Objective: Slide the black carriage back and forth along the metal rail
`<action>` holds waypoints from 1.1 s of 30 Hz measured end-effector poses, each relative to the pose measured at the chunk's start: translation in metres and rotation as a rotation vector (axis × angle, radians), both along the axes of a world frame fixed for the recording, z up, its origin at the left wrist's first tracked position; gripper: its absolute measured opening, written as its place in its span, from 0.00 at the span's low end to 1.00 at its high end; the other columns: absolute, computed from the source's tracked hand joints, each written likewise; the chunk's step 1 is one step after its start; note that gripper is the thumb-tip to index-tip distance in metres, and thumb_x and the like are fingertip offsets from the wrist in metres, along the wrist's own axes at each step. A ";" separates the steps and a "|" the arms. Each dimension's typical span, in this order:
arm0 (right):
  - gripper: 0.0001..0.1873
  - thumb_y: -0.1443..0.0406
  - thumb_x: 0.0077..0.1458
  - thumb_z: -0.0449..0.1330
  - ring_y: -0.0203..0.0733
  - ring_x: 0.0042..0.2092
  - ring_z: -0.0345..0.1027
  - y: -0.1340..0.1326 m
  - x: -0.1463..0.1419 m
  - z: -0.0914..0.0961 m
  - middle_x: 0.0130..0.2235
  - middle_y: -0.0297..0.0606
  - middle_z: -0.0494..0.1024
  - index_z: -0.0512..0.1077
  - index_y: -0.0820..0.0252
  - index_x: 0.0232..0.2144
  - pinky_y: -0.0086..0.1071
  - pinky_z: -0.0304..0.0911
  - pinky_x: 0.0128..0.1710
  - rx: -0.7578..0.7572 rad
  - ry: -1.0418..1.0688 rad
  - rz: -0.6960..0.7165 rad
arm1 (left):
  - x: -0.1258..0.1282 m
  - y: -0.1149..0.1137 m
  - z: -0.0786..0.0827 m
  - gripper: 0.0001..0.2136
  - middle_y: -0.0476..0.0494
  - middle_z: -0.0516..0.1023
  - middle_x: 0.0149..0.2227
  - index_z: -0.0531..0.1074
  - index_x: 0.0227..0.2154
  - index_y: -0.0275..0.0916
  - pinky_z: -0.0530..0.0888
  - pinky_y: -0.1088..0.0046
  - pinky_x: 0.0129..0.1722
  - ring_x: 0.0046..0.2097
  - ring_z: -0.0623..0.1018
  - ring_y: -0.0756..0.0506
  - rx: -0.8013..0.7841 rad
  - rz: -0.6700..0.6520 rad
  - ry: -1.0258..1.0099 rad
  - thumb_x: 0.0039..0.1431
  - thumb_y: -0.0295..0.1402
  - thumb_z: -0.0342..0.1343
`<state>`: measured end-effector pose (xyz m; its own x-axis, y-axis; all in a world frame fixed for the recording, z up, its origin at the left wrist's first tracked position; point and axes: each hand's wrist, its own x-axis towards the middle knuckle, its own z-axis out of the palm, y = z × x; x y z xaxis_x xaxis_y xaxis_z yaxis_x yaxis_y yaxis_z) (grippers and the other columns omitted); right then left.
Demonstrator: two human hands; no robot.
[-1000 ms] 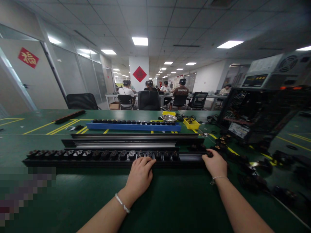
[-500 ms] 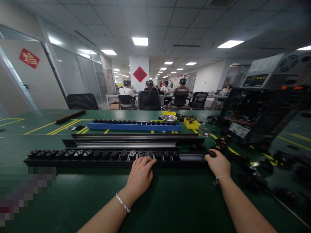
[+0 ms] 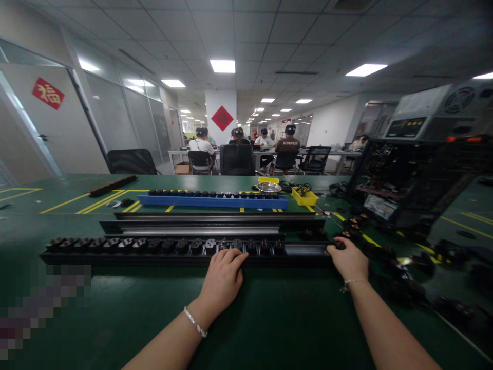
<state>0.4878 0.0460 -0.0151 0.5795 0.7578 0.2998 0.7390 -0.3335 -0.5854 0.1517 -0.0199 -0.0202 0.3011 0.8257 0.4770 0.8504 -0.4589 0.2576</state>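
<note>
A long black rail lies across the green table in front of me, with a row of several black socket modules seated in it. My left hand rests on the rail's front edge near its middle, fingers curled over the modules there. My right hand is at the rail's right end, fingers closed on a small black socket module. The stretch of rail between my hands holds no modules.
Two more black and silver rails lie behind, then a blue rail with modules. Loose black modules are scattered at the right near an open computer case. A yellow bin and a metal bowl stand beyond. People sit at far desks.
My right hand has shifted slightly right and away along the rail's end. My left hand has stayed where it was.
</note>
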 end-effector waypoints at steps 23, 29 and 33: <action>0.22 0.60 0.48 0.50 0.47 0.47 0.67 0.016 0.049 -0.034 0.48 0.40 0.73 0.72 0.57 0.44 0.37 0.61 0.47 0.061 -0.125 0.211 | 0.000 0.000 -0.001 0.21 0.47 0.70 0.47 0.66 0.50 0.46 0.63 0.60 0.51 0.50 0.66 0.44 0.016 0.006 0.013 0.53 0.23 0.49; 0.25 0.59 0.54 0.46 0.51 0.55 0.58 0.036 0.056 -0.047 0.56 0.43 0.65 0.64 0.59 0.53 0.44 0.57 0.52 0.028 -0.316 0.294 | 0.000 0.000 -0.002 0.21 0.47 0.70 0.47 0.66 0.50 0.46 0.63 0.60 0.51 0.50 0.66 0.43 0.013 0.008 0.000 0.53 0.23 0.49; 0.28 0.61 0.52 0.49 0.49 0.55 0.59 0.038 0.057 -0.042 0.55 0.48 0.65 0.60 0.63 0.55 0.42 0.56 0.53 0.079 -0.307 0.222 | 0.001 0.000 -0.002 0.21 0.46 0.70 0.47 0.66 0.50 0.46 0.63 0.58 0.51 0.50 0.66 0.43 0.015 0.008 -0.010 0.53 0.23 0.49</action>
